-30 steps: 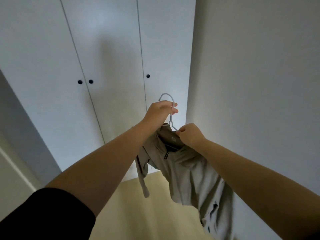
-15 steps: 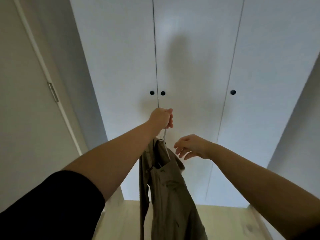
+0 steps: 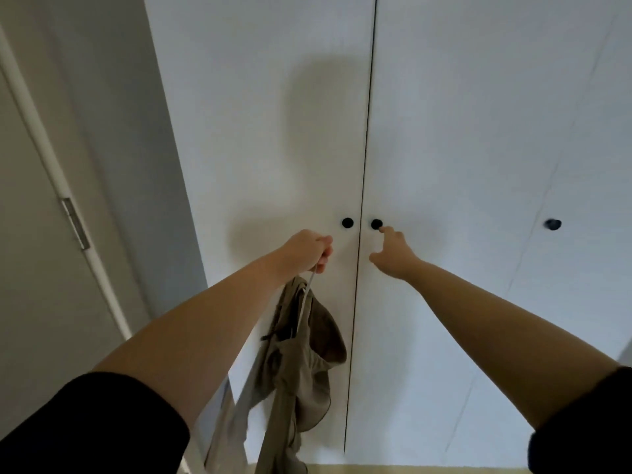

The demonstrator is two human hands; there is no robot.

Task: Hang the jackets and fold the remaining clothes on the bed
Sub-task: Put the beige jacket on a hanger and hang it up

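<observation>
A beige hooded jacket [image 3: 294, 367] hangs on a pale hanger [image 3: 305, 302] in front of a white wardrobe. My left hand [image 3: 306, 253] grips the top of the hanger, so its hook is hidden in my fist. My right hand [image 3: 391, 249] is stretched out to the right door, its fingertips touching the small black knob [image 3: 376, 224] there. Whether the fingers curl round the knob cannot be made out. The wardrobe doors [image 3: 444, 165] are closed.
A second black knob [image 3: 347, 223] sits on the left door and a third [image 3: 553, 224] on a door further right. A room door with a metal hinge [image 3: 76, 223] stands at the left. A strip of light wooden floor [image 3: 410, 469] shows below.
The view has closed in on the wardrobe's middle doors. My right hand has left the jacket's collar and reached up to the right door's knob. My left hand still carries the hanger.
</observation>
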